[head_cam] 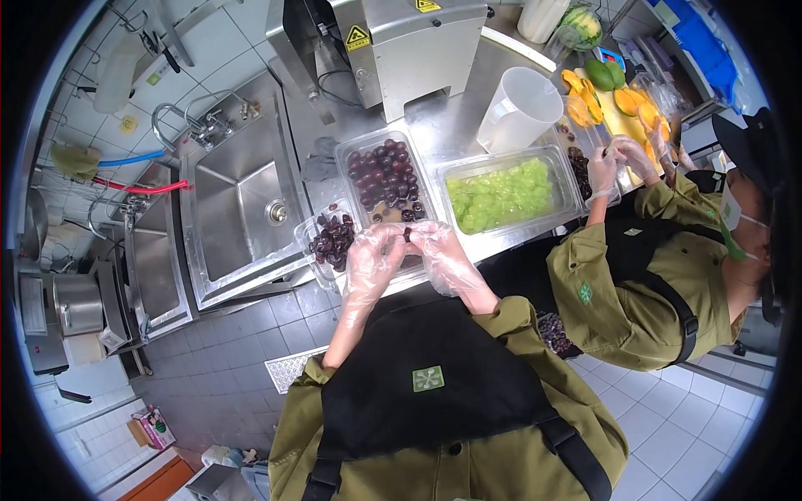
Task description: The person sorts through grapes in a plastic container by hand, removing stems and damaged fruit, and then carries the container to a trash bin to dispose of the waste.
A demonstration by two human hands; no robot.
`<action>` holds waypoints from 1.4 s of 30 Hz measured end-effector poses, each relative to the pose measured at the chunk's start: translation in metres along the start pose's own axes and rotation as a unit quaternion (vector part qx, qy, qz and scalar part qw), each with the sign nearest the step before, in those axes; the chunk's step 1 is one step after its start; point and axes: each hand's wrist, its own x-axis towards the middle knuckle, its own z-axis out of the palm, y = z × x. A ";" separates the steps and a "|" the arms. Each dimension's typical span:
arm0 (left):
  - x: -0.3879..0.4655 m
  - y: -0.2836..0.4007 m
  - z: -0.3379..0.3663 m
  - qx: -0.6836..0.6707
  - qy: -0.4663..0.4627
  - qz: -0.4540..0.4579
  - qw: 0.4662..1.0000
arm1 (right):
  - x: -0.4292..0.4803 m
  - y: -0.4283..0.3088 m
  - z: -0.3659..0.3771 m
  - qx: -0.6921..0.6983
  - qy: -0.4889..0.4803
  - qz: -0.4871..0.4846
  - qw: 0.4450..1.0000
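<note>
My left hand (376,250) and my right hand (443,255), both in clear plastic gloves, meet fingertip to fingertip over the counter's front. Between them they pinch a small dark grape (407,235), mostly covered by the fingers. Just beyond is a clear rectangular container (341,150) of whole dark red grapes (383,172) with some liquid at its near end. A smaller clear tub (304,235) of dark, cut-looking grape pieces (332,243) stands left of my left hand. To the right, a clear container (442,178) holds wet green fruit pieces (501,194).
At right a co-worker (651,269) with gloved hands works near a container of dark pieces (578,166) and cut mango (583,97). A translucent pitcher (520,109) and a steel machine (413,56) stand behind the containers. A steel sink (238,213) lies left, a grey cloth (321,161) beside it.
</note>
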 end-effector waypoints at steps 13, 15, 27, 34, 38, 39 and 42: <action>0.009 -0.013 0.004 0.000 -0.066 -0.137 0.988 | 0.003 0.003 -0.001 -0.309 0.040 -0.025 0.950; 0.008 -0.034 0.006 -0.201 -0.070 -0.225 0.951 | 0.004 0.002 0.000 -0.130 0.006 0.005 0.991; -0.009 -0.023 0.036 -0.316 0.038 -0.278 0.906 | 0.016 0.020 -0.007 -0.411 0.089 -0.270 0.866; -0.009 -0.044 0.045 -0.305 0.010 -0.270 0.913 | 0.012 0.018 0.000 -0.297 0.086 -0.245 0.919; -0.001 -0.043 0.042 -0.315 -0.058 -0.285 0.903 | 0.009 0.014 0.001 -0.353 0.113 -0.215 0.903; -0.001 -0.042 0.043 -0.325 -0.074 -0.271 0.903 | 0.012 0.015 -0.002 -0.407 0.109 -0.267 0.867; 0.001 -0.056 0.045 -0.330 -0.111 -0.248 0.904 | 0.012 0.010 -0.004 -0.493 0.076 -0.302 0.812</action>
